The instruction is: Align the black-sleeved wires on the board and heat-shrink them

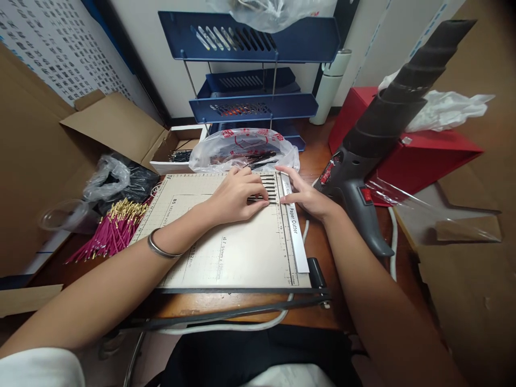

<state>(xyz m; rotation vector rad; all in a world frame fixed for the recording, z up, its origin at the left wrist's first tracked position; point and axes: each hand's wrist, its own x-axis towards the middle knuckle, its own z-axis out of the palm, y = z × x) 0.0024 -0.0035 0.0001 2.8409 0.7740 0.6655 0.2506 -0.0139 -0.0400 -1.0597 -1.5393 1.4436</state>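
Several short, thin black pieces (pixel 267 183) lie in a row, side by side, near the right edge of a cream paper cutter board (pixel 242 252) printed with grid lines and sizes. My left hand (pixel 237 196) rests over the board with thumb and fingertips pinched together at the lower end of this row. A thin black piece shows between those fingers. At the board's right edge, beside the white "Paper Cutter" strip (pixel 298 244), my right hand (pixel 309 198) has its thumb and fingers apart, thumb tip close to the ends of the black pieces.
Left of the board lies a bundle of magenta wires with gold ends (pixel 116 228). Behind it are a plastic bag (pixel 244 142), an open cardboard box (pixel 116 123) and a blue tiered rack (pixel 253 107). A dark heat gun (pixel 358 161) and red box (pixel 439 150) stand right. The cutter arm (pixel 242 310) runs along the front.
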